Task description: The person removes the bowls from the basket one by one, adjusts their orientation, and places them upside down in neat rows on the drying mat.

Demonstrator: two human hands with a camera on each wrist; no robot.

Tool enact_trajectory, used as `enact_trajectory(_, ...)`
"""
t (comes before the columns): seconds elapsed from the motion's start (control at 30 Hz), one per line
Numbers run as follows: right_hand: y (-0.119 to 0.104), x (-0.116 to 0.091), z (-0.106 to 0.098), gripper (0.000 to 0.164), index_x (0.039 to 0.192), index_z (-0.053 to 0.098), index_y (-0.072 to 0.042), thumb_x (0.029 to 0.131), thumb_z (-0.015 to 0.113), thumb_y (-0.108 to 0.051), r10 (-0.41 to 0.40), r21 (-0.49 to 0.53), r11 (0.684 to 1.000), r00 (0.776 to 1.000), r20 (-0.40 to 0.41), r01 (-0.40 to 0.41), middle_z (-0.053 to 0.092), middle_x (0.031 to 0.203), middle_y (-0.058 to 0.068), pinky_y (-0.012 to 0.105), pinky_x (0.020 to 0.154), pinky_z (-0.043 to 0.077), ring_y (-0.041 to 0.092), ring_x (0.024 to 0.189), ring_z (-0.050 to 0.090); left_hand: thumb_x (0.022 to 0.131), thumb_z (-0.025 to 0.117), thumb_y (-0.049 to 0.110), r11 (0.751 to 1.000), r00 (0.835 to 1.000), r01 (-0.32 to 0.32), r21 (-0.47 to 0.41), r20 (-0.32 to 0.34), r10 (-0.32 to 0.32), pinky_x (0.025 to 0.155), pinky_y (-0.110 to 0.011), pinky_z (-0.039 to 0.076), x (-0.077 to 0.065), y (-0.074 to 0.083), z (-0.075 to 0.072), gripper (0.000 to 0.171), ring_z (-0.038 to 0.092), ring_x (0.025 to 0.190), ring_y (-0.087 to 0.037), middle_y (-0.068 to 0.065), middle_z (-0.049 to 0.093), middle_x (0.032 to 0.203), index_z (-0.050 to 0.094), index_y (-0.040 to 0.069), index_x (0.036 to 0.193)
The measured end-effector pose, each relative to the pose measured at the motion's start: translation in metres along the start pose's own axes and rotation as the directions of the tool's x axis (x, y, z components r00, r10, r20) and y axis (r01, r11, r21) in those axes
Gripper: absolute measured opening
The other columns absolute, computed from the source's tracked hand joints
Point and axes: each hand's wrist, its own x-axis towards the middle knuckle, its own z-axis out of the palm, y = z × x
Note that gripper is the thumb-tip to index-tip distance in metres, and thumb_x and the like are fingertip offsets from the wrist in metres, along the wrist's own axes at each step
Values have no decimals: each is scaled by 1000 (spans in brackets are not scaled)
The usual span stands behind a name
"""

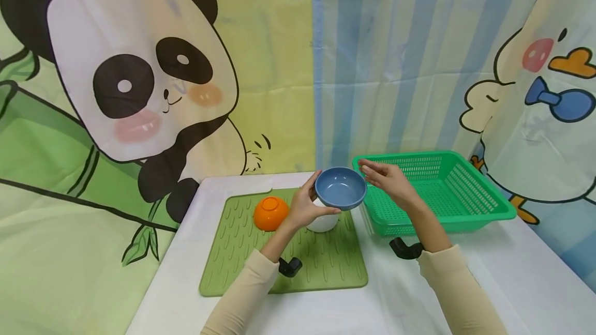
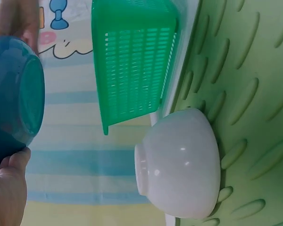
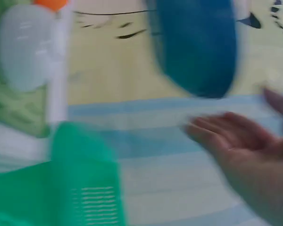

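A blue bowl (image 1: 341,188) is held up in the air by my left hand (image 1: 307,204), which grips its left side with the thumb below and the fingers at the rim. My right hand (image 1: 390,182) is just to the right of the bowl, apart from it, with the fingers extended; the right wrist view shows a gap between that hand (image 3: 240,141) and the blurred bowl (image 3: 198,47). Beneath the blue bowl, a white bowl (image 2: 181,165) lies upside down on the green mat, partly hidden in the head view. Left of it sits an upturned orange bowl (image 1: 271,214).
A ribbed green drying mat (image 1: 326,275) covers the left part of the white table (image 1: 396,293). At the right stands a green plastic basket (image 1: 442,221) with slotted walls. A printed curtain (image 1: 274,66) hangs behind the table.
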Motion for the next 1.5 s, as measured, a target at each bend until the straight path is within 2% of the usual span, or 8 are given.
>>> enact_trajectory(0.13, 22, -8, 9, 56, 145, 26, -5, 96, 51, -14, -231, 85, 970, 973, 11, 229, 26, 149, 13, 26, 100, 36, 28, 135, 24, 66, 80, -3, 1000, 1000, -1, 1, 5, 1, 94, -40, 42, -2, 15, -3, 97, 45, 121, -35, -27, 34, 140, 20, -9, 142)
enact_trajectory(0.27, 37, -13, 19, 78, 148, 14, -4, 87, 64, -8, -367, 250, 909, 924, 105, 333, 13, 151, 18, 23, 101, 34, 31, 137, 17, 67, 80, -4, 1000, 1000, 13, -10, 27, -12, 96, -37, 41, -4, 19, -4, 97, 43, 123, -34, -26, 32, 141, 19, -8, 143)
enact_trajectory(0.43, 45, -16, 27, 97, 148, 7, -2, 77, 74, -5, -398, 291, 890, 909, 124, 350, 7, 151, 21, 24, 101, 35, 30, 135, 22, 67, 79, -5, 1000, 999, 15, -19, 44, -14, 97, -37, 40, -5, 20, -5, 97, 42, 124, -34, -24, 32, 142, 19, -6, 143)
enact_trajectory(0.67, 51, -18, 37, 94, 147, 12, 0, 76, 74, 0, -399, 288, 886, 914, 75, 363, 12, 150, 23, 26, 98, 39, 25, 133, 29, 66, 80, -3, 998, 997, 58, -25, 55, -56, 98, -33, 40, -9, 17, -7, 98, 43, 124, -29, -19, 33, 143, 21, -1, 145)
enact_trajectory(1.07, 45, -23, 45, 85, 145, 24, 1, 76, 74, -3, -296, 249, 923, 955, -22, 292, 25, 145, 22, 27, 91, 45, 19, 125, 42, 70, 80, 5, 998, 996, 61, -5, 73, -61, 101, -41, 35, -16, 22, -12, 104, 40, 126, -30, -20, 28, 146, 9, -1, 146)
enact_trajectory(1.27, 30, -27, 47, 73, 141, 28, 7, 83, 69, -11, -103, 428, 897, 994, -33, 107, 28, 142, 28, 26, 88, 47, 12, 114, 51, 64, 83, 3, 994, 997, -32, 100, 79, 24, 101, -36, 34, -22, 26, -13, 113, 36, 129, -29, -24, 27, 145, 5, -3, 146)
enact_trajectory(1.4, 19, -28, 46, 71, 139, 24, 13, 88, 64, -16, 51, 532, 845, 998, 24, -56, 25, 142, 28, 28, 91, 45, 12, 111, 52, 57, 88, 10, 959, 993, -115, 260, 51, 105, 102, -39, 34, -24, 17, -15, 123, 34, 130, -27, -18, 25, 148, 5, 4, 148)
enact_trajectory(1.5, 15, -29, 44, 74, 139, 15, 16, 92, 58, -22, 144, 575, 800, 985, 94, -172, 22, 141, 32, 31, 94, 43, 17, 111, 51, 53, 91, 23, 892, 978, -204, 403, 58, 198, 103, -42, 33, -25, 3, -20, 130, 29, 133, -27, -14, 19, 151, 5, 8, 149)
